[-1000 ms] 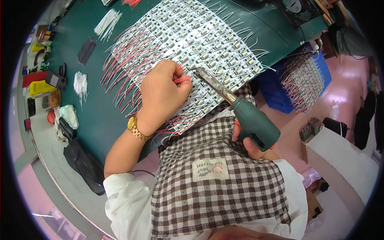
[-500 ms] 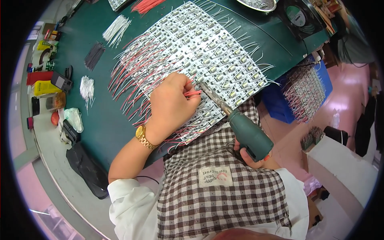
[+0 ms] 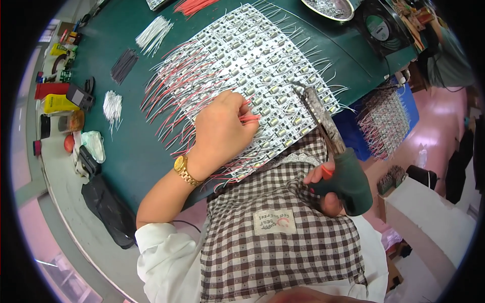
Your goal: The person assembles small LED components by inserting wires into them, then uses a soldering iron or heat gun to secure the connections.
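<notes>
A large white panel of small circuit boards (image 3: 252, 53) lies on the green table, with red, black and white wires fringing its left side and pale wires its far right. Over its near part, my left hand (image 3: 222, 129) pinches a few red wires (image 3: 250, 119), their ends sticking out to the right past the fingertips. My right hand (image 3: 330, 204) grips a dark green soldering gun (image 3: 357, 184) with a red trigger. Its long, stained metal shaft points up over the panel's right edge, the tip apart from the left hand. Part of the right hand is behind the tool.
Sorted on the table (image 3: 134, 156) are white wires (image 3: 154, 35), black wires (image 3: 124, 66), short white wires (image 3: 112, 107) and red wires (image 3: 196, 6). A metal bowl (image 3: 343, 18) and a black fan (image 3: 379, 28) stand far right. Below, a blue bin (image 3: 413, 103) holds more wired panels.
The soldering gun has swung right and tilted more upright, its tip leaving the spot beside my left fingers. My left hand keeps its pinch on the red wires.
</notes>
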Demonstrator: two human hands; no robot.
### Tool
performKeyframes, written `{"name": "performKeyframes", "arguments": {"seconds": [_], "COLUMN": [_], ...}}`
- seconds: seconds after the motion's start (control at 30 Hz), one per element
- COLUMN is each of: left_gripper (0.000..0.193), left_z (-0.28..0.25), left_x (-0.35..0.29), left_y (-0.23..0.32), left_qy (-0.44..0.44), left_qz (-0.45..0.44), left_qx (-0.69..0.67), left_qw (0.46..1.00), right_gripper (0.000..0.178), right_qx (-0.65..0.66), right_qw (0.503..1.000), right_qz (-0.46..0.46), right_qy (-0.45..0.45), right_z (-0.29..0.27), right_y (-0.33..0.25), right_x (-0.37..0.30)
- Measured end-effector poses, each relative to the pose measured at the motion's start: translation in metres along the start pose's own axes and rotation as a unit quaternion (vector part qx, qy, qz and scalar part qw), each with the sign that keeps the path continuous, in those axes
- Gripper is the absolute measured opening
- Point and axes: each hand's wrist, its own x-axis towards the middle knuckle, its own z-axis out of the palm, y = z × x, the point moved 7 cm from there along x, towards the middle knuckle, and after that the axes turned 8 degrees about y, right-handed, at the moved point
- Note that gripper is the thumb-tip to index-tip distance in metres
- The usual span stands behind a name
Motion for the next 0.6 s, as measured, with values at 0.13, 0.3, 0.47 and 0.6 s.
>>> {"name": "performKeyframes", "arguments": {"seconds": [0.13,0.3,0.47,0.6], "left_gripper": [0.014,0.013,0.013,0.013], "left_z": [0.000,-0.004,0.002,0.002], "left_x": [0.000,-0.001,-0.004,-0.002], "left_y": [0.000,0.007,0.007,0.009], "left_qy": [-0.002,-0.020,-0.045,-0.054], "left_qz": [0.003,0.010,0.018,0.022], "left_qx": [-0.007,-0.072,-0.033,-0.012], "left_qw": [1.000,0.997,0.998,0.998], "right_gripper": [0.055,0.043,0.038,0.043], "right_qx": [0.099,0.126,0.077,0.030], "right_qw": [0.988,0.978,0.980,0.976], "right_qz": [0.106,0.145,0.151,0.212], "right_qy": [0.046,0.077,0.107,0.051], "right_z": [-0.002,-0.010,-0.017,-0.016], "right_y": [0.018,0.032,0.026,0.016], "right_x": [-0.010,-0.033,-0.041,-0.032]}}
